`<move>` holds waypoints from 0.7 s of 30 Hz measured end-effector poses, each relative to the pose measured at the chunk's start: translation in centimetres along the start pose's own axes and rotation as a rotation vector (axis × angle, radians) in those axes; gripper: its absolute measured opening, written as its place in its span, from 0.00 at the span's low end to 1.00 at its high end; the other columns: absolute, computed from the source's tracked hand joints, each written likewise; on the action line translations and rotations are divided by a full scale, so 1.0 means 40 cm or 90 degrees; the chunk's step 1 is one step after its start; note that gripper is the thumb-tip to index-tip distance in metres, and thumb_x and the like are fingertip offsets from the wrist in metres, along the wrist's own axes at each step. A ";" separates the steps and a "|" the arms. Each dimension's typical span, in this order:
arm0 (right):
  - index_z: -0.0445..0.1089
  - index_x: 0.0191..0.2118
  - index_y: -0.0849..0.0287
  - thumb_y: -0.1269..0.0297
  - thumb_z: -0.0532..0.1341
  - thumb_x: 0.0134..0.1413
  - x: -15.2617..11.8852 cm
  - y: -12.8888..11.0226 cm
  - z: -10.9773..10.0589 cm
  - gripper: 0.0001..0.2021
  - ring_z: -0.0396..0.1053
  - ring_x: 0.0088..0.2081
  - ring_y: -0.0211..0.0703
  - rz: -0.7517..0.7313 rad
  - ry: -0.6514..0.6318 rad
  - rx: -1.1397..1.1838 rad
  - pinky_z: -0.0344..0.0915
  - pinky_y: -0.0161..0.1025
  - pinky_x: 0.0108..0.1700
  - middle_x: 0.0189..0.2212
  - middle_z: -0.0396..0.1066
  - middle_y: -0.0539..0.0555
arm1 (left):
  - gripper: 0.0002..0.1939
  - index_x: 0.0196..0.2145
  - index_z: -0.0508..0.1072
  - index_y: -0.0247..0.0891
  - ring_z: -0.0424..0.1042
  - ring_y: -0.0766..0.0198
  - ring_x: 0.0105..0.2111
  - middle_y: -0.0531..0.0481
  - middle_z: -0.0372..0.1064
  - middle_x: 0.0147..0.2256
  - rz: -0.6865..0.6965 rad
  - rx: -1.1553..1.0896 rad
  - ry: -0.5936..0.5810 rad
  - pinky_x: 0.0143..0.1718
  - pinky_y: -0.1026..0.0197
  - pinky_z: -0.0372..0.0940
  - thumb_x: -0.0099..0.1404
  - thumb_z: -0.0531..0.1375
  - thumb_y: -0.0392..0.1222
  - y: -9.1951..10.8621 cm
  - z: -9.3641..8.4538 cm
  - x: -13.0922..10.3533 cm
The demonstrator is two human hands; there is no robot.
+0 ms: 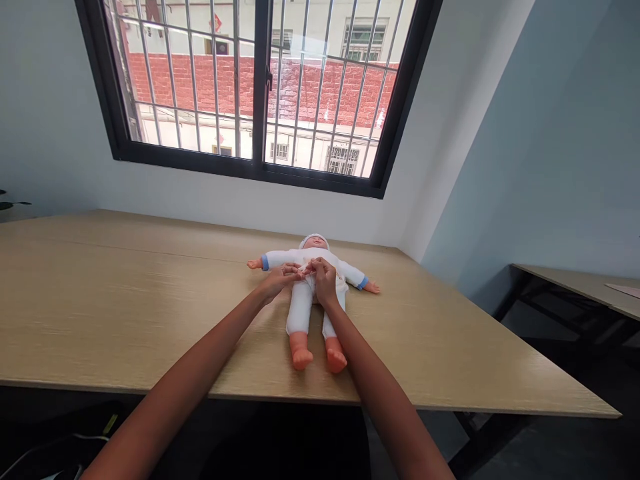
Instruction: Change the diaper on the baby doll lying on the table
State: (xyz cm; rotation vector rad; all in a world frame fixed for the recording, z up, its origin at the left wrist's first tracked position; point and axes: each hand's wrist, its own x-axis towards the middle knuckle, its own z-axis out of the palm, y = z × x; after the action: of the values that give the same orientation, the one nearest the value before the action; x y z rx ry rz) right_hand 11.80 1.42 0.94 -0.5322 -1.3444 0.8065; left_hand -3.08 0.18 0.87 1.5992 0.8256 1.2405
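A baby doll [300,310] in white clothes with blue cuffs lies on its back on the wooden table [125,300], head away from me, arms spread and bare feet toward me. My left hand [281,279] is at the doll's waist, its fingers closed at the white cloth there. Close beside it, my right hand [324,275] pinches at the front of the doll's clothes, with fingers bent. The small piece between my fingertips is too small to make out. My hands partly cover the doll's belly.
A barred window [257,133] with a black frame is in the wall behind the table. Another table [570,283] stands at the right. Leaves [10,204] show at the far left edge. The near table edge runs below my forearms.
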 end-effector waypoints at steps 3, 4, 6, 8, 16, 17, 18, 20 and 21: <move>0.64 0.23 0.56 0.53 0.57 0.53 0.002 0.000 0.000 0.14 0.65 0.26 0.40 0.004 0.005 0.002 0.62 0.39 0.37 0.19 0.67 0.47 | 0.12 0.28 0.80 0.38 0.63 0.48 0.55 0.43 0.69 0.51 0.001 -0.008 0.003 0.60 0.48 0.52 0.52 0.71 0.50 -0.001 -0.002 0.001; 0.64 0.23 0.56 0.53 0.56 0.53 0.002 0.000 0.000 0.14 0.65 0.25 0.40 0.006 0.008 0.003 0.62 0.39 0.37 0.19 0.67 0.47 | 0.12 0.28 0.80 0.38 0.63 0.48 0.55 0.43 0.70 0.52 0.000 -0.010 -0.002 0.60 0.47 0.52 0.52 0.71 0.49 -0.001 -0.003 0.002; 0.65 0.23 0.56 0.53 0.56 0.53 0.003 -0.002 0.000 0.14 0.64 0.25 0.40 0.008 0.013 0.005 0.62 0.39 0.37 0.19 0.67 0.47 | 0.12 0.31 0.81 0.40 0.63 0.48 0.56 0.43 0.70 0.52 -0.005 -0.013 -0.020 0.61 0.47 0.53 0.52 0.71 0.49 0.001 -0.007 0.002; 0.64 0.23 0.56 0.54 0.56 0.53 0.002 -0.004 0.001 0.14 0.64 0.25 0.40 0.005 0.019 0.005 0.62 0.39 0.37 0.19 0.67 0.47 | 0.13 0.35 0.82 0.41 0.63 0.47 0.58 0.44 0.71 0.53 -0.015 -0.021 -0.045 0.61 0.48 0.52 0.54 0.70 0.50 0.004 -0.012 0.001; 0.63 0.23 0.56 0.54 0.56 0.53 -0.004 -0.011 0.003 0.14 0.63 0.26 0.39 -0.013 0.017 -0.020 0.61 0.38 0.36 0.19 0.65 0.47 | 0.15 0.37 0.82 0.41 0.61 0.46 0.60 0.44 0.69 0.57 -0.004 -0.036 -0.047 0.63 0.47 0.50 0.54 0.70 0.52 0.002 -0.017 0.004; 0.63 0.23 0.56 0.54 0.56 0.53 -0.005 -0.012 0.003 0.14 0.63 0.26 0.39 -0.017 0.012 -0.029 0.61 0.38 0.35 0.19 0.65 0.47 | 0.14 0.36 0.82 0.42 0.61 0.47 0.60 0.44 0.68 0.58 -0.003 -0.036 -0.044 0.63 0.48 0.51 0.55 0.70 0.51 0.000 -0.016 0.004; 0.63 0.22 0.56 0.54 0.56 0.53 -0.006 -0.013 0.003 0.14 0.62 0.26 0.39 -0.023 0.008 -0.042 0.61 0.38 0.35 0.19 0.65 0.47 | 0.13 0.36 0.82 0.42 0.61 0.47 0.60 0.45 0.67 0.59 -0.002 -0.035 -0.043 0.62 0.48 0.51 0.55 0.69 0.51 0.000 -0.014 0.003; 0.63 0.21 0.55 0.54 0.55 0.54 -0.009 -0.017 0.003 0.15 0.62 0.26 0.39 -0.037 0.002 -0.074 0.60 0.38 0.34 0.19 0.65 0.47 | 0.13 0.35 0.82 0.42 0.62 0.48 0.59 0.45 0.66 0.59 -0.002 -0.026 -0.046 0.61 0.50 0.53 0.55 0.69 0.51 0.001 -0.011 0.001; 0.63 0.21 0.55 0.55 0.55 0.54 -0.011 -0.019 0.003 0.15 0.61 0.26 0.39 -0.044 0.000 -0.089 0.60 0.38 0.34 0.19 0.65 0.47 | 0.13 0.35 0.82 0.42 0.62 0.48 0.59 0.45 0.67 0.58 -0.002 -0.017 -0.049 0.60 0.51 0.54 0.56 0.68 0.52 0.002 -0.010 0.000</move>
State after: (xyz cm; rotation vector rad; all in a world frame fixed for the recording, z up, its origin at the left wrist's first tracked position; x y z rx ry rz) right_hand 11.83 0.61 1.24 -0.5925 -1.4183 0.6585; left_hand -3.47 0.26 0.99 1.6137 0.7590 1.1753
